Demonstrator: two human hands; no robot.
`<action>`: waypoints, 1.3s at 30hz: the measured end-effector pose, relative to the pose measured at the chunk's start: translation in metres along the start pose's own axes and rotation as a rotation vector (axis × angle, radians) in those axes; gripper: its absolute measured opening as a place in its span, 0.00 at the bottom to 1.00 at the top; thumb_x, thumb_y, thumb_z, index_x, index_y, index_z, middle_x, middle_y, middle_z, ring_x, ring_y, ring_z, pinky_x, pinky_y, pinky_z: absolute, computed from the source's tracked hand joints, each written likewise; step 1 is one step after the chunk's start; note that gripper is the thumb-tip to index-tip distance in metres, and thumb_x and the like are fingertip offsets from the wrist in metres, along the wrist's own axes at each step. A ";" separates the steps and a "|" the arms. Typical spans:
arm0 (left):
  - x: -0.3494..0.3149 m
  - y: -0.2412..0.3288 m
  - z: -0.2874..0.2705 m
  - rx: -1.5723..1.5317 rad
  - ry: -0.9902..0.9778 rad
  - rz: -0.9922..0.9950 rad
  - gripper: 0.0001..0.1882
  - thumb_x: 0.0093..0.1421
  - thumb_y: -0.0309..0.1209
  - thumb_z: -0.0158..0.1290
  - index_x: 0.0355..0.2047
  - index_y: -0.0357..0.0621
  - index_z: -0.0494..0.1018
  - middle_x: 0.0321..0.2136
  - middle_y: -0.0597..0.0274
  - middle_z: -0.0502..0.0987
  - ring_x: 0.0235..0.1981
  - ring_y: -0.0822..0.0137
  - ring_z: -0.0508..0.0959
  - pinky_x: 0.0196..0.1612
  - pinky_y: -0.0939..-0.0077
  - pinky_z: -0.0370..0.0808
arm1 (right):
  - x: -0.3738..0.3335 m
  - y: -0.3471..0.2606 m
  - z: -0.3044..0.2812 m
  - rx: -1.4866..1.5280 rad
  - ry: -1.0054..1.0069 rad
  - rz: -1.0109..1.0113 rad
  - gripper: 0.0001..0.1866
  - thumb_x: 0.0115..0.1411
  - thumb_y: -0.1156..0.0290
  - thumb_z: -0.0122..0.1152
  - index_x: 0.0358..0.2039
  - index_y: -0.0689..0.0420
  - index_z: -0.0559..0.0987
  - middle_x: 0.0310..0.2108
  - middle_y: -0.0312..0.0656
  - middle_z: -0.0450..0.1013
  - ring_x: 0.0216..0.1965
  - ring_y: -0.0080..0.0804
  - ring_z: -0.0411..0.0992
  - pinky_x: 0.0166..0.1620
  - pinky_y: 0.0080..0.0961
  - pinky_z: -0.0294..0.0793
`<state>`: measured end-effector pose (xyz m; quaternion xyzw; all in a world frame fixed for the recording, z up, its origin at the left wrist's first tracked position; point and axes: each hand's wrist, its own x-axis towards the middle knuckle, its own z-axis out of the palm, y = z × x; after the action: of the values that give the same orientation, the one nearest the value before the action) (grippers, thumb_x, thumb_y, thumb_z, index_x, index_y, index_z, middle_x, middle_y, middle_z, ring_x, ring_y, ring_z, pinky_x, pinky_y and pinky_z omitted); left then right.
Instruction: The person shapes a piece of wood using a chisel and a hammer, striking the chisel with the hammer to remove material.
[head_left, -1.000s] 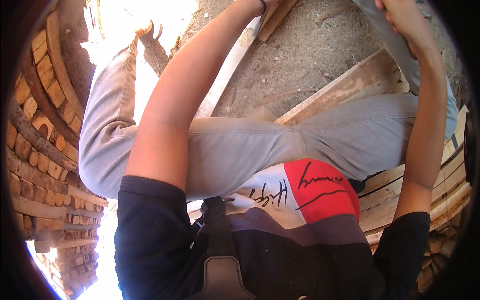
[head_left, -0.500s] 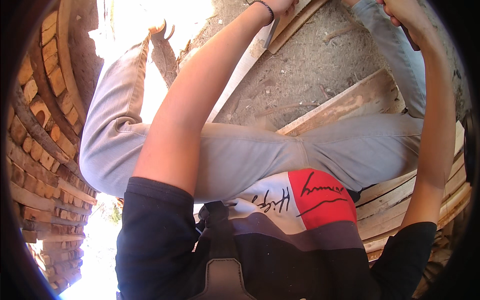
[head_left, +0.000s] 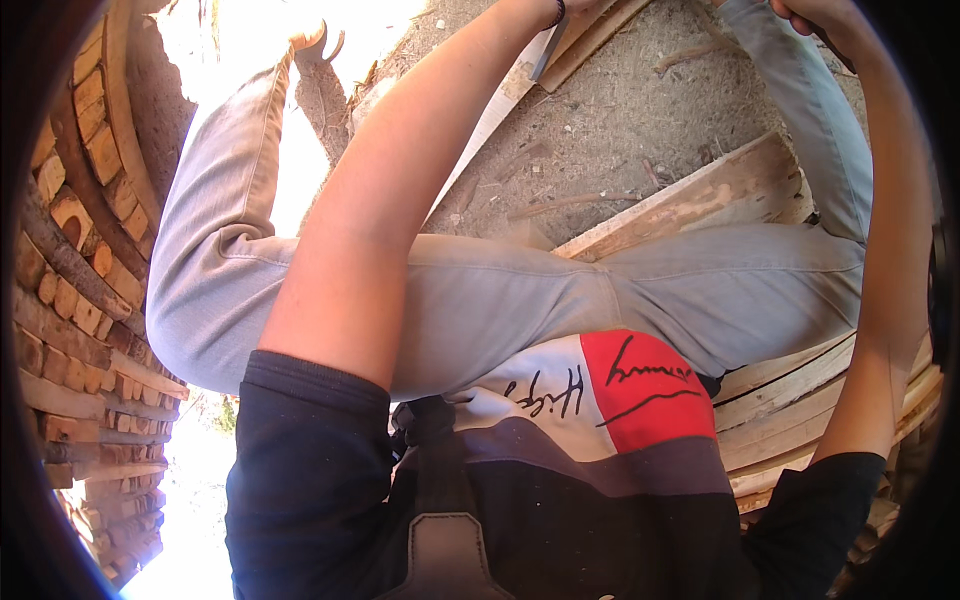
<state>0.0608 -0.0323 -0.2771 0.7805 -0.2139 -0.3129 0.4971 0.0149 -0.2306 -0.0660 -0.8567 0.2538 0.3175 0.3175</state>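
At the top edge, my left hand (head_left: 578,5) is mostly cut off, a dark bracelet (head_left: 558,12) round its wrist. It is over or beside a narrow wooden board (head_left: 596,42); its fingers are hidden. A thin grey metal strip (head_left: 544,55) slants down from beside that wrist, and I cannot tell whether the hand touches it. Up at the top right, my right hand (head_left: 822,16) has its fingers curled round a dark handle (head_left: 836,50), whose end sticks out below the palm. Whatever the handle belongs to is out of view.
A wide plank (head_left: 700,200) lies on dusty ground (head_left: 600,140) between my legs (head_left: 500,290). A pale board (head_left: 490,135) runs beneath my left forearm. Stacked timber (head_left: 80,290) rises at the left; more boards (head_left: 780,420) lie at the right under my thigh.
Both hands have moved a little upward, and the left one shows less now. My right forearm has shifted slightly right. The boards lie much as before.
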 end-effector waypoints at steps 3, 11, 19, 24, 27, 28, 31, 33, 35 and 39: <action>-0.002 0.016 -0.002 -0.064 0.126 0.054 0.28 0.72 0.54 0.45 0.45 0.39 0.76 0.30 0.51 0.81 0.33 0.58 0.82 0.38 0.63 0.77 | -0.003 0.000 0.001 0.128 0.035 -0.052 0.13 0.74 0.66 0.46 0.36 0.57 0.78 0.24 0.30 0.69 0.16 0.17 0.63 0.18 0.18 0.66; -0.011 0.053 -0.029 -0.326 0.064 -0.135 0.24 0.72 0.55 0.47 0.29 0.48 0.69 0.16 0.70 0.69 0.14 0.76 0.68 0.16 0.74 0.64 | -0.038 -0.020 0.009 0.311 0.140 -0.068 0.12 0.75 0.66 0.45 0.42 0.57 0.76 0.22 0.27 0.66 0.15 0.11 0.62 0.17 0.12 0.64; -0.028 0.024 -0.018 -0.197 0.121 -0.039 0.25 0.72 0.53 0.47 0.30 0.44 0.72 0.17 0.69 0.70 0.18 0.73 0.71 0.22 0.70 0.69 | -0.051 -0.033 0.012 0.337 0.150 -0.107 0.16 0.75 0.67 0.46 0.54 0.60 0.76 0.19 0.25 0.66 0.14 0.09 0.61 0.16 0.09 0.63; -0.024 0.017 -0.018 -0.163 0.138 -0.076 0.27 0.71 0.56 0.47 0.30 0.43 0.72 0.17 0.68 0.71 0.19 0.73 0.72 0.24 0.70 0.70 | -0.047 -0.034 0.012 0.304 0.172 -0.116 0.16 0.76 0.66 0.46 0.55 0.61 0.76 0.19 0.25 0.66 0.14 0.08 0.61 0.15 0.09 0.62; -0.019 0.016 -0.018 -0.170 0.167 -0.083 0.28 0.71 0.57 0.46 0.29 0.43 0.72 0.17 0.68 0.71 0.19 0.72 0.72 0.23 0.69 0.70 | -0.045 -0.032 0.014 0.295 0.174 -0.118 0.18 0.76 0.67 0.45 0.58 0.62 0.75 0.19 0.25 0.66 0.14 0.09 0.61 0.15 0.09 0.63; -0.018 0.016 -0.019 -0.167 0.161 -0.105 0.29 0.71 0.58 0.46 0.29 0.44 0.72 0.17 0.68 0.70 0.18 0.72 0.72 0.23 0.69 0.70 | -0.045 -0.032 0.015 0.296 0.177 -0.117 0.18 0.76 0.67 0.45 0.59 0.63 0.74 0.19 0.25 0.66 0.14 0.09 0.61 0.16 0.09 0.63; -0.019 0.016 -0.020 -0.170 0.156 -0.146 0.29 0.70 0.58 0.47 0.29 0.44 0.72 0.17 0.68 0.70 0.18 0.72 0.72 0.23 0.70 0.70 | -0.046 -0.032 0.018 0.307 0.164 -0.114 0.20 0.75 0.68 0.45 0.62 0.64 0.72 0.20 0.26 0.66 0.14 0.09 0.60 0.16 0.09 0.63; -0.020 0.016 -0.021 -0.183 0.159 -0.154 0.28 0.70 0.58 0.47 0.29 0.44 0.72 0.17 0.68 0.70 0.18 0.72 0.72 0.22 0.71 0.70 | -0.046 -0.033 0.019 0.305 0.157 -0.100 0.20 0.75 0.68 0.45 0.61 0.64 0.73 0.20 0.26 0.66 0.14 0.09 0.60 0.16 0.09 0.63; -0.020 0.016 -0.021 -0.204 0.168 -0.152 0.28 0.71 0.57 0.47 0.30 0.44 0.72 0.17 0.68 0.70 0.18 0.73 0.72 0.22 0.71 0.70 | -0.045 -0.036 0.017 0.286 0.161 -0.067 0.19 0.75 0.68 0.45 0.59 0.64 0.75 0.20 0.27 0.67 0.14 0.10 0.60 0.16 0.10 0.63; -0.017 0.014 -0.018 -0.207 0.159 -0.083 0.28 0.71 0.57 0.47 0.30 0.44 0.72 0.17 0.68 0.71 0.18 0.73 0.72 0.22 0.72 0.70 | -0.032 -0.040 0.011 0.222 0.152 -0.052 0.17 0.76 0.67 0.45 0.53 0.63 0.78 0.22 0.28 0.68 0.15 0.12 0.60 0.17 0.12 0.63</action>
<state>0.0610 -0.0154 -0.2538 0.7555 -0.1079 -0.2907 0.5771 0.0146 -0.1885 -0.0352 -0.8443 0.2886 0.2133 0.3981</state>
